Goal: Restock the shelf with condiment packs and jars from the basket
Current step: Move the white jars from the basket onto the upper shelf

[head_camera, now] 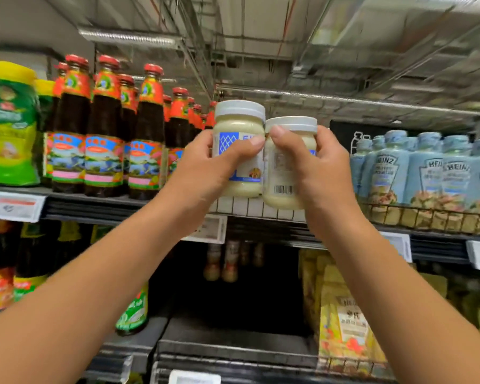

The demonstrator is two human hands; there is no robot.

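Head view: curled fingers of the left hand [205, 167] and right hand [326, 173] each clasp a mayonnaise jar [240, 126], likely heavy, slick and breakable, best gripped mid-body where the fingers sit.

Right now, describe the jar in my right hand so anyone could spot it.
On the top shelf, look between the dark sauce bottles and blue Heinz bottles. The right hand holds the lower cream jar, barcode facing out; its neighbour shows a blue label.

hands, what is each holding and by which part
Each grips a jar round its body: left hand the left jar, right hand the right jar.
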